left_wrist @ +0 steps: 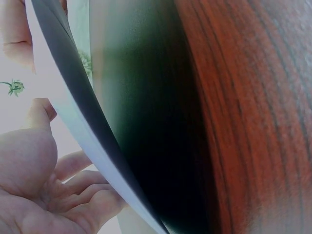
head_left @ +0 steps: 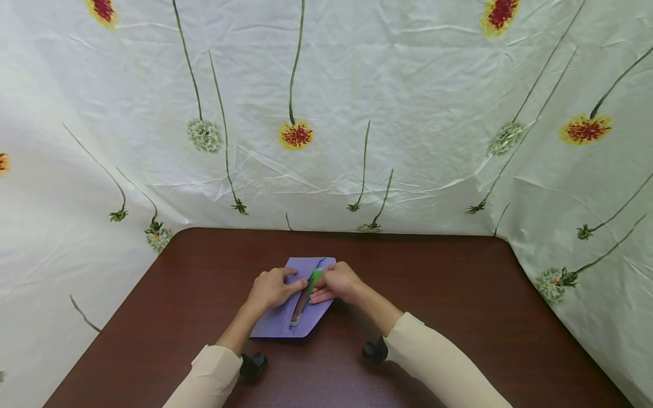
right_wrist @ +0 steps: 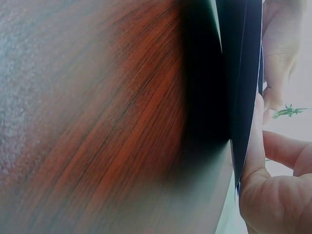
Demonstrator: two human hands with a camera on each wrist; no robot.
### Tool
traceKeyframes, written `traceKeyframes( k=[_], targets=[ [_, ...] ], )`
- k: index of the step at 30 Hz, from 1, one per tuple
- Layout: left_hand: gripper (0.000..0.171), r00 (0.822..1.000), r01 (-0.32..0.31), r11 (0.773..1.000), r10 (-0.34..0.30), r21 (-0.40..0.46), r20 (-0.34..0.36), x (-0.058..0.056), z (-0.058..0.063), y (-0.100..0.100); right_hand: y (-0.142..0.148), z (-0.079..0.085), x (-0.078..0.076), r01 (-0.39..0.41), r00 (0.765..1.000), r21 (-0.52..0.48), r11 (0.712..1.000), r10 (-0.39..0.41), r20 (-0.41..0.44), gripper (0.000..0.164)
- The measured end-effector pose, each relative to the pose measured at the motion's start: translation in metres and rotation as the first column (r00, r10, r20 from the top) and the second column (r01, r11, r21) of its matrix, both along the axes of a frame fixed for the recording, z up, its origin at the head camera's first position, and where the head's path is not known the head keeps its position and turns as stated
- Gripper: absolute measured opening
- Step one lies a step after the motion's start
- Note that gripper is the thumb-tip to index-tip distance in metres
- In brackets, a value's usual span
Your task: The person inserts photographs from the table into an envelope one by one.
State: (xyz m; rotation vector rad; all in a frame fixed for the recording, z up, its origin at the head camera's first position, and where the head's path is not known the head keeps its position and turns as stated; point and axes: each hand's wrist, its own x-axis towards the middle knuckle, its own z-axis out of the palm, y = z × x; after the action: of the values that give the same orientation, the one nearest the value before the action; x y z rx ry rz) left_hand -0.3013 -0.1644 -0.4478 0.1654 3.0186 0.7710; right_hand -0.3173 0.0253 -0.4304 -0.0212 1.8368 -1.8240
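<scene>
A purple envelope (head_left: 270,324) lies tilted on the table. In its long opening shows a thin card-like piece (head_left: 304,297), green at the far end and brown along its length; the rest of it is hidden. My left hand (head_left: 270,289) rests on the envelope's left side, thumb stretched to the edge of the opening. From the right, my right hand (head_left: 339,281) pinches the green end, its lower fingers lying on the envelope. Both wrist views show the envelope edge-on, with the left hand's bent fingers (left_wrist: 92,192) against it and the right thumb (right_wrist: 256,141) along its side.
The table (head_left: 433,283) is dark reddish wood with rounded far corners. White cloth (head_left: 423,113) printed with flowers hangs behind it and along both sides. A black wrist device (head_left: 374,350) sits by the right cuff, another (head_left: 252,365) by the left cuff.
</scene>
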Motion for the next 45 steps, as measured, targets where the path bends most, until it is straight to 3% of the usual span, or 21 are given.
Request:
traceKeyframes(
  k=[25,45],
  targets=[
    [0.052,0.999,-0.023,1.000,0.023,0.004,-0.023,0.0105,0.0028,0.0045,-0.0051,-0.0085,-0.0003,0.045,0.998,0.015,0.999,-0.044,-0.049,0.009],
    [0.051,0.999,-0.033,0.999,0.033,0.009,-0.033,0.0075,-0.0004,0.0033,-0.0089,-0.0101,0.0002,0.083,0.996,-0.013,0.996,-0.083,-0.033,0.013]
  ],
)
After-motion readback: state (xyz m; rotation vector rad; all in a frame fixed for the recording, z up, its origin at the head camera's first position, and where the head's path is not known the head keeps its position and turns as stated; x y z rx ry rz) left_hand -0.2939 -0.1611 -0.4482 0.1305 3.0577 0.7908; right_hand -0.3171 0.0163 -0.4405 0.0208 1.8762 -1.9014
